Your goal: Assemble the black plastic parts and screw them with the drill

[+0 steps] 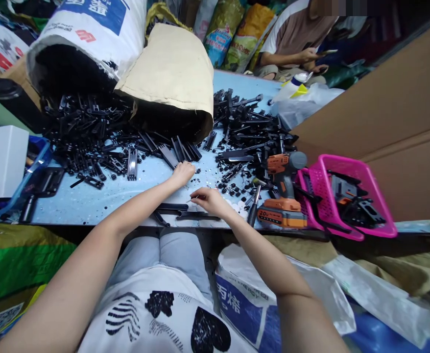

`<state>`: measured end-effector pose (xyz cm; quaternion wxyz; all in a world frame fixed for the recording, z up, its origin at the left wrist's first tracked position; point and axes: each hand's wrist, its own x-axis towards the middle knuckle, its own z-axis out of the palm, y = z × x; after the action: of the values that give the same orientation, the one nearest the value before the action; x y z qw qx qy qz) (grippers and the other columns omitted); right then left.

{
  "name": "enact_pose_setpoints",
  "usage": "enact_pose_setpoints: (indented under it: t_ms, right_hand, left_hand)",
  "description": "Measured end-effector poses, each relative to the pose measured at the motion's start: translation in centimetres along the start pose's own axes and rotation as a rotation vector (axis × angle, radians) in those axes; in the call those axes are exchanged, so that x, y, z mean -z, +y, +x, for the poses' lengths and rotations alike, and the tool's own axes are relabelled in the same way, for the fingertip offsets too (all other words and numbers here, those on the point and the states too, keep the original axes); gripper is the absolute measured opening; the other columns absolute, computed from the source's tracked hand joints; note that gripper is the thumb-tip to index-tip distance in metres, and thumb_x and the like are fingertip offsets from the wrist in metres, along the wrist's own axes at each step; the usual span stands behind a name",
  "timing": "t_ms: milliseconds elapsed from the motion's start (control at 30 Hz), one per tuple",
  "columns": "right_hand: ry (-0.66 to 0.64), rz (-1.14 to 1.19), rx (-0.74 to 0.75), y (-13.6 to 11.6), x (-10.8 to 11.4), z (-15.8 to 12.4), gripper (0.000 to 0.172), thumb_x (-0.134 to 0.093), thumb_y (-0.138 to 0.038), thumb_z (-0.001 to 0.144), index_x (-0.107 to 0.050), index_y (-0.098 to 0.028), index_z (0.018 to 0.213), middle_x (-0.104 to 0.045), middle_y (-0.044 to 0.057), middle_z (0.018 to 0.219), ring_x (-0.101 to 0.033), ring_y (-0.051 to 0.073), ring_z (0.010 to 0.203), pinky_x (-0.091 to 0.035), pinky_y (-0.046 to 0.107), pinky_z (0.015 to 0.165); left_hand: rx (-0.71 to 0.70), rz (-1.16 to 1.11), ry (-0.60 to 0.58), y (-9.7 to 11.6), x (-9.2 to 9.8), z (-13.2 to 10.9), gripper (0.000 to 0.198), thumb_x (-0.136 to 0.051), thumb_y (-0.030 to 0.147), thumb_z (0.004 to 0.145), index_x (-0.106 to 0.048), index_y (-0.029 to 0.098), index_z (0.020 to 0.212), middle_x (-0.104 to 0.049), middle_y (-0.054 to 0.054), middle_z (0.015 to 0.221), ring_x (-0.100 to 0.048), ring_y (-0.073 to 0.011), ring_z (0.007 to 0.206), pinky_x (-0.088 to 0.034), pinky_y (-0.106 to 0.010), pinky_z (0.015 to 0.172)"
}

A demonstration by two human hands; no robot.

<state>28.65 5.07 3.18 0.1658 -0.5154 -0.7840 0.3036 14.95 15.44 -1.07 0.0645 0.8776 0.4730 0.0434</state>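
Note:
My left hand is closed at the near ends of several long black plastic channel pieces, its fingertips turned away so that whatever they hold is hidden. Lower and to the right, my right hand pinches a thin metal pin between thumb and finger. Just below the hands, at the table's front edge, lie dark slender plastic arms. Small black caps and loose pins are scattered to the right of my right hand.
Heaps of black parts spill from a white sack and a beige sack. An orange cordless drill, a dark-handled tool and a pink basket stand right. Cardboard walls that side. Another person sits beyond.

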Motion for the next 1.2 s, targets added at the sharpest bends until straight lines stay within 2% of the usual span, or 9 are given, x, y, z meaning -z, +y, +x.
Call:
enact_pose_setpoints:
  t_ms: [167, 333, 400, 467, 567, 733, 900, 1033, 1200]
  right_hand:
    - [-0.063, -0.14, 0.014, -2.3, -0.5, -0.6, 0.014, -0.061, -0.013, 0.078, -0.072, -0.016, 0.086, -0.07, 0.006, 0.085, -0.062, 0.014, 0.07, -0.046, 0.024, 0.069]
    - [-0.066, -0.18, 0.012, -3.0, 0.4, -0.2, 0.014, -0.061, -0.015, 0.079, -0.072, -0.018, 0.087, -0.071, 0.005, 0.089, -0.065, 0.016, 0.076, -0.046, 0.025, 0.073]
    - [-0.039, -0.187, 0.001, -3.0, 0.5, -0.1, 0.014, -0.061, -0.016, 0.08, -0.072, -0.018, 0.088, -0.072, 0.005, 0.088, -0.066, 0.017, 0.078, -0.047, 0.026, 0.075]
    - [-0.048, -0.173, 0.01, -3.1, 0.4, 0.0, 0.013, -0.061, -0.017, 0.08, -0.072, -0.019, 0.088, -0.072, 0.004, 0.086, -0.066, 0.017, 0.077, -0.047, 0.025, 0.074]
    - [-0.108, -0.19, 0.009, -3.6, 0.1, 0.0, 0.014, -0.06, -0.016, 0.08, -0.071, -0.018, 0.089, -0.072, 0.004, 0.088, -0.066, 0.016, 0.078, -0.046, 0.024, 0.074]
    - [-0.177, -0.342, 0.043, -5.2, -0.2, -0.4, 0.019, -0.054, -0.013, 0.084, -0.069, -0.018, 0.095, -0.069, 0.006, 0.097, -0.064, 0.018, 0.087, -0.044, 0.024, 0.075]
    - [-0.176, -0.469, 0.072, -5.4, -0.9, -1.0, 0.021, -0.049, -0.01, 0.086, -0.068, -0.016, 0.091, -0.067, 0.01, 0.09, -0.063, 0.019, 0.085, -0.042, 0.025, 0.07]
    - [-0.179, -0.417, 0.09, -4.8, -1.3, -1.3, 0.02, -0.05, -0.011, 0.086, -0.067, -0.018, 0.094, -0.067, 0.008, 0.093, -0.063, 0.019, 0.086, -0.043, 0.025, 0.071]
    - [-0.165, -0.407, 0.073, -4.4, -1.3, -1.1, 0.018, -0.052, -0.013, 0.085, -0.065, -0.019, 0.096, -0.068, 0.007, 0.093, -0.064, 0.019, 0.085, -0.043, 0.024, 0.071]
  left_hand:
    - [0.031, 0.015, 0.056, -1.3, 2.3, -3.5, 0.026, -0.035, 0.005, 0.089, -0.059, 0.007, 0.1, -0.061, -0.015, 0.101, -0.054, -0.0234, 0.1, -0.042, -0.033, 0.081]
    - [0.13, -0.124, 0.235, -4.0, 4.4, -11.1, 0.021, -0.039, 0.017, 0.092, -0.057, 0.011, 0.101, -0.062, -0.012, 0.097, -0.057, -0.0224, 0.092, -0.044, -0.034, 0.082]
    - [0.17, -0.227, 0.297, -5.2, 4.5, -14.7, 0.02, -0.04, 0.02, 0.092, -0.058, 0.014, 0.099, -0.063, -0.01, 0.095, -0.058, -0.0216, 0.09, -0.045, -0.033, 0.081]
    - [0.214, -0.306, 0.309, -5.9, 4.2, -17.8, 0.019, -0.041, 0.022, 0.091, -0.058, 0.015, 0.097, -0.063, -0.008, 0.093, -0.059, -0.021, 0.087, -0.046, -0.033, 0.079]
    - [0.271, -0.368, 0.285, -5.9, 3.5, -20.8, 0.019, -0.041, 0.022, 0.091, -0.059, 0.016, 0.097, -0.064, -0.008, 0.092, -0.06, -0.0207, 0.085, -0.047, -0.033, 0.077]
    - [0.269, -0.296, 0.271, -4.7, 3.2, -21.4, 0.02, -0.04, 0.02, 0.091, -0.058, 0.016, 0.099, -0.064, -0.009, 0.094, -0.06, -0.0221, 0.088, -0.047, -0.035, 0.079]
    - [0.238, -0.181, 0.234, -3.6, 3.9, -20.8, 0.021, -0.039, 0.017, 0.091, -0.058, 0.015, 0.1, -0.064, -0.011, 0.094, -0.059, -0.023, 0.089, -0.046, -0.035, 0.08]
    - [0.267, -0.083, 0.193, -3.3, 4.1, -20.9, 0.024, -0.038, 0.017, 0.091, -0.059, 0.013, 0.102, -0.064, -0.013, 0.096, -0.058, -0.025, 0.09, -0.045, -0.037, 0.078]
    - [0.168, 0.011, 0.098, -3.0, 3.4, -21.1, 0.029, -0.036, 0.012, 0.09, -0.06, 0.013, 0.106, -0.065, -0.013, 0.096, -0.057, -0.0253, 0.093, -0.042, -0.036, 0.076]
